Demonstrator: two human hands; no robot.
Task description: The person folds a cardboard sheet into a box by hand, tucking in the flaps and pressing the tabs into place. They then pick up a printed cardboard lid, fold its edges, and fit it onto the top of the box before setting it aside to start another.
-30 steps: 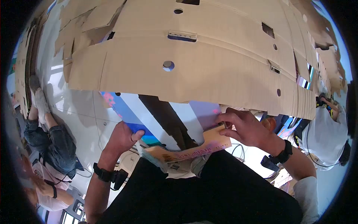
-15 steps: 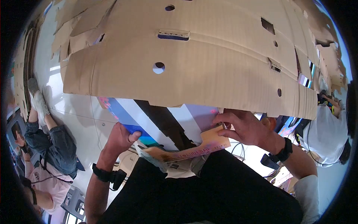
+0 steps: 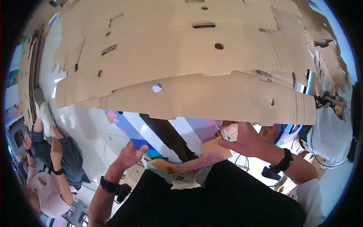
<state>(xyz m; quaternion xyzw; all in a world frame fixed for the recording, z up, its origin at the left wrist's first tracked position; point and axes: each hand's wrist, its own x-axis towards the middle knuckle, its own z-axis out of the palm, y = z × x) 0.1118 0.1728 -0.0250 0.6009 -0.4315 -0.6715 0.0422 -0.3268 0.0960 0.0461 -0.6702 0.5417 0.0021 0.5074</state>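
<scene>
A printed cardboard sheet (image 3: 191, 132) with blue, white, dark brown and purple bands slopes above my lap. Its near edge carries an orange-pink strip (image 3: 200, 160) with small lettering. My left hand (image 3: 128, 156) is at the sheet's blue left corner, thumb sticking up and fingers partly hidden behind the edge. On the right side, my right hand (image 3: 247, 139) grips the sheet, its thumb against the orange strip and its other fingers partly hidden below brown cardboard. Large plain brown cardboard sheets (image 3: 181, 94), with holes and slots, overlap the printed sheet's far part.
Stacked cardboard (image 3: 30, 79) stands at the far left. A seated person (image 3: 49, 189) in a pink top is at left, beside a grey stool (image 3: 75, 215). Another person (image 3: 331, 132) in white sits at right. Cables (image 3: 244, 164) lie on the floor near my right knee.
The brown sheets have shifted, and two overlapping front edges now show. My left hand's thumb has lifted; my right hand's fingers have slid further under the cardboard. The person at left has raised a second hand.
</scene>
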